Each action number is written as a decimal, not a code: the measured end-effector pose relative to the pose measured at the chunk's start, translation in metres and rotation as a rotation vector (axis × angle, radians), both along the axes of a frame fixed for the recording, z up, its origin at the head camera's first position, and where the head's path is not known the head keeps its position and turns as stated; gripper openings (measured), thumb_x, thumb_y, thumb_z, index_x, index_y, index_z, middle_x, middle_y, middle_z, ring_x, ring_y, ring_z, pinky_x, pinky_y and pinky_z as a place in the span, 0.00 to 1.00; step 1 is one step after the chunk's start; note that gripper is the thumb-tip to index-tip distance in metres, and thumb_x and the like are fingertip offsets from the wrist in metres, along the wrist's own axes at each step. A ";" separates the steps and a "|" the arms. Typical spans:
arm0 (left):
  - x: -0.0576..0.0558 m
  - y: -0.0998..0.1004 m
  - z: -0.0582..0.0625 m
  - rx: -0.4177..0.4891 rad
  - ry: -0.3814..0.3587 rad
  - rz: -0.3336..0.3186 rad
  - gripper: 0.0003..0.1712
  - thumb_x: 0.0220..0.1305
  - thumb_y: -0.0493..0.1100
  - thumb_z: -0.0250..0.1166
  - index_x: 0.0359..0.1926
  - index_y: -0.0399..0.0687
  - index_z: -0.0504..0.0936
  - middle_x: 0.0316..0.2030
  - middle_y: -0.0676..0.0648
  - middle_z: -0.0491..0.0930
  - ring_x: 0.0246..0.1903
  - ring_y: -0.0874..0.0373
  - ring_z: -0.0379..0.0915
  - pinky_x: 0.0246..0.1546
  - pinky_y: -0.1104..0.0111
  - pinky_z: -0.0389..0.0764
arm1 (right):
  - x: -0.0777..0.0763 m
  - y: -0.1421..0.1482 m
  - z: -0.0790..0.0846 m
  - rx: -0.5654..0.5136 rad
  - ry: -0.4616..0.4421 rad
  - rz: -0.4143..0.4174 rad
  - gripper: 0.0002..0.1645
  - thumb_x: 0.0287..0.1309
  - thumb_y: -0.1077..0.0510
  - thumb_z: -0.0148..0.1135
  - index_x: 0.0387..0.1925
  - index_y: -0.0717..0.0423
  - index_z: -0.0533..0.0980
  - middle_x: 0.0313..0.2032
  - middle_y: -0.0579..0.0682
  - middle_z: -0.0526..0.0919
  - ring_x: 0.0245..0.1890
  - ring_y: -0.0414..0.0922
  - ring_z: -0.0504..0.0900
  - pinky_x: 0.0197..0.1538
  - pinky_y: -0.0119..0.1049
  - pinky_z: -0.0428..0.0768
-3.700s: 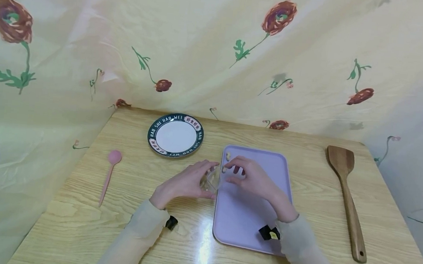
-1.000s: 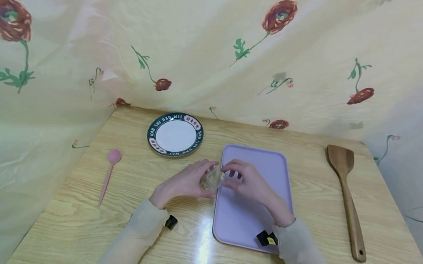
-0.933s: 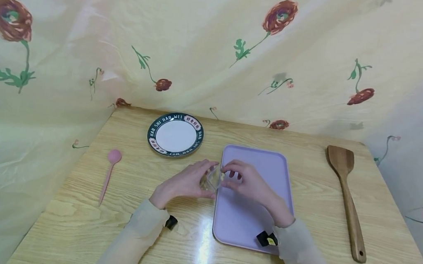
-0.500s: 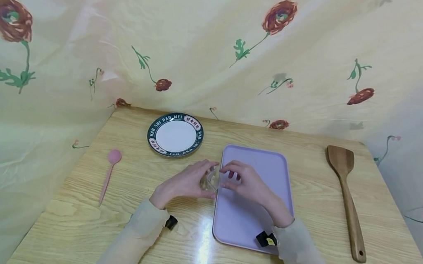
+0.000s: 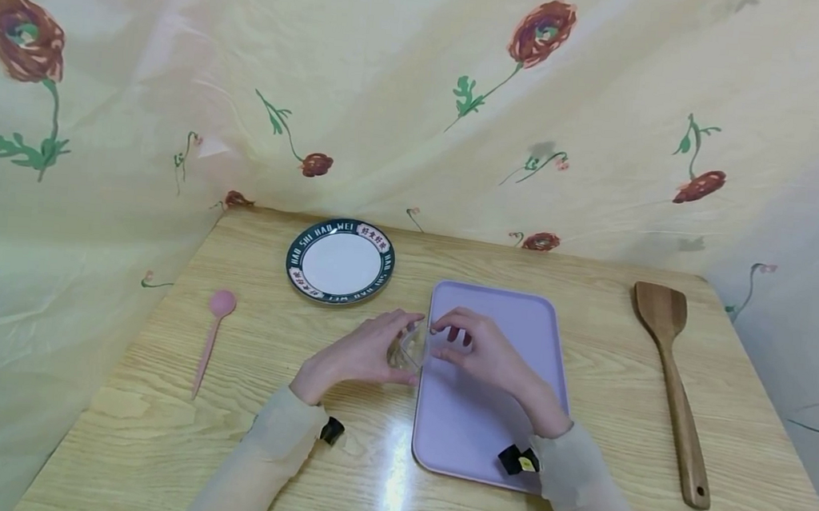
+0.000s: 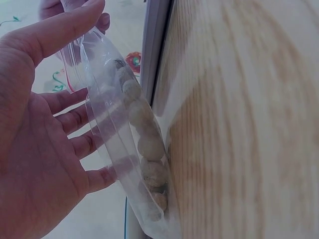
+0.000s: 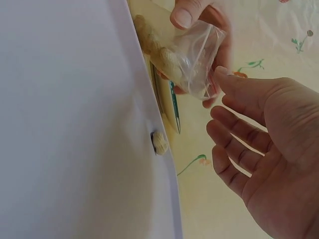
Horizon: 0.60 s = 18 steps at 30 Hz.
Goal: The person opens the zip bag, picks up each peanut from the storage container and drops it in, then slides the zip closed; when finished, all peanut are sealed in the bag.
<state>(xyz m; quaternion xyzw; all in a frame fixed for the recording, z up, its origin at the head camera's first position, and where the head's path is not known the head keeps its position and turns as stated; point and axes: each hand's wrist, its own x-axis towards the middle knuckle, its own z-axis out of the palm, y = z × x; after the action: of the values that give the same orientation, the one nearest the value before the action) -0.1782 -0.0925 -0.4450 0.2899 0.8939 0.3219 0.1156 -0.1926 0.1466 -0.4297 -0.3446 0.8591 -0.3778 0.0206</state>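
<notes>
In the head view my left hand (image 5: 362,352) holds a clear zip bag (image 5: 411,348) at the tray's left edge. Its thumb and fingers spread around the bag near the mouth. Peanuts (image 6: 149,144) lie in a row along the bag's bottom in the left wrist view. My right hand (image 5: 481,349) hovers over the purple tray (image 5: 488,446), its fingertips close to the bag's mouth. Nothing shows between its loosely bent fingers; whether the thumb touches the bag, I cannot tell. One peanut (image 7: 159,143) lies inside the tray rim in the right wrist view.
A green-rimmed white plate (image 5: 340,262) stands at the back left. Left of the hands lies a pink spoon (image 5: 214,328). A wooden spatula (image 5: 673,388) lies on the right. Flowered cloth (image 5: 394,86) hangs behind the table (image 5: 333,490).
Earlier, my right fingers carried a peanut to the bag's mouth; now no peanut shows between them. The right hand has drawn slightly back to the right. The left hand stays put.
</notes>
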 end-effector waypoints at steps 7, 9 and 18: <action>0.001 0.000 0.001 0.002 -0.006 0.003 0.55 0.52 0.58 0.77 0.75 0.49 0.60 0.58 0.48 0.71 0.56 0.55 0.68 0.63 0.53 0.68 | -0.012 0.005 -0.004 0.037 0.026 -0.083 0.20 0.53 0.63 0.75 0.47 0.65 0.81 0.43 0.58 0.85 0.35 0.47 0.81 0.38 0.43 0.80; 0.001 0.000 0.001 0.005 -0.010 0.002 0.55 0.52 0.58 0.77 0.75 0.49 0.59 0.59 0.48 0.71 0.57 0.55 0.67 0.63 0.53 0.67 | -0.016 0.004 -0.006 0.060 0.027 -0.097 0.20 0.53 0.63 0.75 0.47 0.66 0.81 0.42 0.59 0.85 0.35 0.48 0.82 0.38 0.44 0.81; 0.002 0.000 0.000 0.006 -0.009 0.004 0.55 0.52 0.58 0.77 0.75 0.49 0.59 0.59 0.47 0.71 0.59 0.54 0.67 0.65 0.52 0.65 | -0.033 -0.007 -0.014 0.227 -0.012 -0.185 0.17 0.55 0.58 0.74 0.45 0.62 0.82 0.40 0.53 0.84 0.37 0.47 0.81 0.40 0.41 0.80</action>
<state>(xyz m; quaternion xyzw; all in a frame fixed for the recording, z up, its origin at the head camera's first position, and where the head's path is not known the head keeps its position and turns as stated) -0.1766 -0.0924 -0.4446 0.2869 0.8930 0.3261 0.1180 -0.2257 0.1400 -0.4435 -0.2571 0.9244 -0.2803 0.0295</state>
